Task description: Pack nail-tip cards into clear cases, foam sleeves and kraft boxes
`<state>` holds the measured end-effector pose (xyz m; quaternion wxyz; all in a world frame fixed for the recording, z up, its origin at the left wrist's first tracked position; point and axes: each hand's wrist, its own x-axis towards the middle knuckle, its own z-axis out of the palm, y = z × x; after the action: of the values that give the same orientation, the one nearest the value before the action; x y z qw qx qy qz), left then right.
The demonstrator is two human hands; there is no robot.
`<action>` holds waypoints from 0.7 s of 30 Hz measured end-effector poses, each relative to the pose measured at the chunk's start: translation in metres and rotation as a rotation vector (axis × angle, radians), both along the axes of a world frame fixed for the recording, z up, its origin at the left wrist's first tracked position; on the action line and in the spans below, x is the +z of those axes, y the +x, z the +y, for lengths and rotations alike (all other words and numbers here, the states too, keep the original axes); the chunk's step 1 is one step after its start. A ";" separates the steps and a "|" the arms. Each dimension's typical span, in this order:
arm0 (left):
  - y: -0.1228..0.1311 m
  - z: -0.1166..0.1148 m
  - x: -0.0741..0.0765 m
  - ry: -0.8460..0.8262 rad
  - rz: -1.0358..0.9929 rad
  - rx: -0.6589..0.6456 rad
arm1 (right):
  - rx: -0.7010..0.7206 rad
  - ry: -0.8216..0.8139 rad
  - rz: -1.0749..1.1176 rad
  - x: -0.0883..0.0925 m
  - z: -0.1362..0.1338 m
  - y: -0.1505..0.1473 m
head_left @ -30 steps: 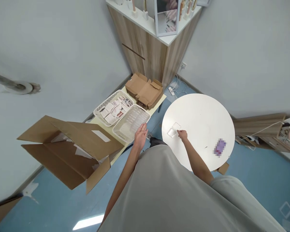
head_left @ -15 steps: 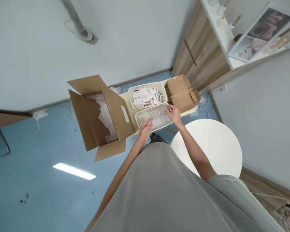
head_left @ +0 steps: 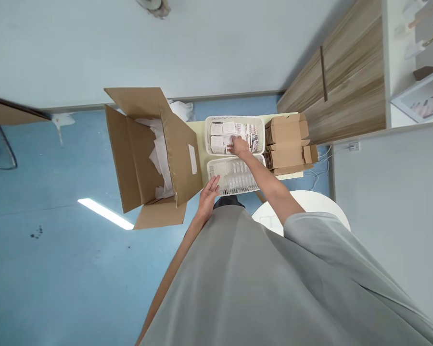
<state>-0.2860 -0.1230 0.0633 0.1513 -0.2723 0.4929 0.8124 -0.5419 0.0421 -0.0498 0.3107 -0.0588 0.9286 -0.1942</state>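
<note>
My right hand (head_left: 239, 145) reaches into the far white basket (head_left: 234, 120), which holds several small printed packets (head_left: 222, 135); its fingers rest among the packets and are curled down, so what they grip is hidden. My left hand (head_left: 208, 191) hovers open, fingers together, at the near left corner of the closer white basket (head_left: 216, 169), which is filled with clear plastic cases (head_left: 240, 175). Both baskets sit on a pale yellow low table (head_left: 199, 139).
A large open cardboard box (head_left: 147, 154) with white paper inside stands left of the baskets. A stack of flat brown boxes (head_left: 287, 143) lies to their right. A round white table (head_left: 310, 206) is at my right, a wooden cabinet (head_left: 339, 86) behind, on a blue floor.
My right hand left the round table, crossed the near basket and now reaches into the far basket. The view swung left. My left hand stayed by the near basket.
</note>
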 end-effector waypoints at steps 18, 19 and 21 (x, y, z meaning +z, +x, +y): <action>0.005 0.010 -0.008 -0.034 0.081 -0.380 | -0.739 -0.593 0.316 0.075 0.047 0.098; 0.006 0.012 -0.009 -0.038 0.081 -0.396 | -0.837 -0.672 0.320 0.083 0.051 0.121; 0.010 0.019 -0.011 -0.052 0.082 -0.404 | -1.010 -0.828 0.304 0.098 0.054 0.174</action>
<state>-0.2756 -0.1042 0.0524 0.2839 -0.1385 0.5639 0.7631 -0.3684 0.0963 0.0478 -0.0007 0.2419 0.7245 -0.6455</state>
